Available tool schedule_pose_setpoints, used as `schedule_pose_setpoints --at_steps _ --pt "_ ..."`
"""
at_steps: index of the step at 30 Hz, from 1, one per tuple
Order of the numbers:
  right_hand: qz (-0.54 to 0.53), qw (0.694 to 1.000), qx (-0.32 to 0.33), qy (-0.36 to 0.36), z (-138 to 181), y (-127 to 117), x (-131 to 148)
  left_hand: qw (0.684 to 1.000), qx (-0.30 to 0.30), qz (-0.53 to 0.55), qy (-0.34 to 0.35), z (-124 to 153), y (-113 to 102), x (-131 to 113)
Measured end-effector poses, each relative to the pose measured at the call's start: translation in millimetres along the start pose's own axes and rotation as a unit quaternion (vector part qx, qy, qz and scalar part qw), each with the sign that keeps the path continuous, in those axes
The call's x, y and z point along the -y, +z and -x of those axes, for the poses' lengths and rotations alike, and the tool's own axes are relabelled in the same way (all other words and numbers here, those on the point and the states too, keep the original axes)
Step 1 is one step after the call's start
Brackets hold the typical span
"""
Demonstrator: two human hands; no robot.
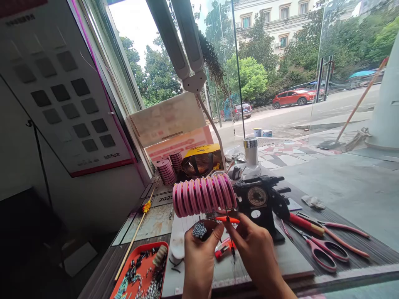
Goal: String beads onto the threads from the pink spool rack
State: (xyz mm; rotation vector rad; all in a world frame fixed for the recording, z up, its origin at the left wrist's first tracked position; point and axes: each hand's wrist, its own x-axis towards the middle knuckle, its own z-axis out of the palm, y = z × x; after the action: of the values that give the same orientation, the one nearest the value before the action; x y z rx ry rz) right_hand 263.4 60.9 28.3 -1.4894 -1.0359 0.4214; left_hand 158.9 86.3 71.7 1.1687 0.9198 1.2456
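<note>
My left hand point(199, 257) holds a small dark container of silvery beads point(200, 230) between thumb and fingers. My right hand point(254, 249) pinches a thin dark needle or wire point(230, 238) that hangs down beside the beads. Just above both hands a row of pink thread spools point(203, 194) sits on a black winder with a round dial point(257, 198). An orange tool point(227, 219) lies under the spools, partly hidden by my fingers.
A red tray of small parts point(141, 272) lies at the front left, with a long thin stick point(134, 240) beside it. Pink-handled scissors and pliers point(324, 245) rest to the right. Stacked pink spools point(166, 171), a yellow bag point(202, 160), a silver cylinder point(250, 150) and a lamp arm point(187, 50) stand behind, against the window.
</note>
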Motion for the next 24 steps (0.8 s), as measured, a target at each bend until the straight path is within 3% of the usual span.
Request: schedule_pose_setpoints --at_steps 4,6,10,15,20,24 --pt "-0.073 0.996 0.048 -0.016 1.5 3.8 4.3 1.0 -0.016 -0.024 0.012 0.1 -2.1 4.9" --pt "-0.164 0.981 0.102 -0.001 6.0 1.7 8.7 1.0 -0.022 -0.002 -0.004 2.4 -0.8 5.0" --pt "-0.356 0.908 0.188 0.112 14.8 -4.6 15.3 0.996 -0.083 0.021 -0.013 7.6 4.5 4.7" --pt "-0.442 0.852 0.16 0.23 19.5 -2.9 13.3 0.997 -0.069 -0.004 -0.02 7.0 2.6 6.2" --pt "-0.455 0.843 0.167 0.232 21.3 -0.9 9.5 0.998 -0.057 -0.025 -0.029 3.4 -3.9 6.4" --pt "-0.444 0.848 0.195 0.214 21.4 -3.9 11.7 0.997 -0.067 -0.024 0.042 4.4 -4.5 7.1"
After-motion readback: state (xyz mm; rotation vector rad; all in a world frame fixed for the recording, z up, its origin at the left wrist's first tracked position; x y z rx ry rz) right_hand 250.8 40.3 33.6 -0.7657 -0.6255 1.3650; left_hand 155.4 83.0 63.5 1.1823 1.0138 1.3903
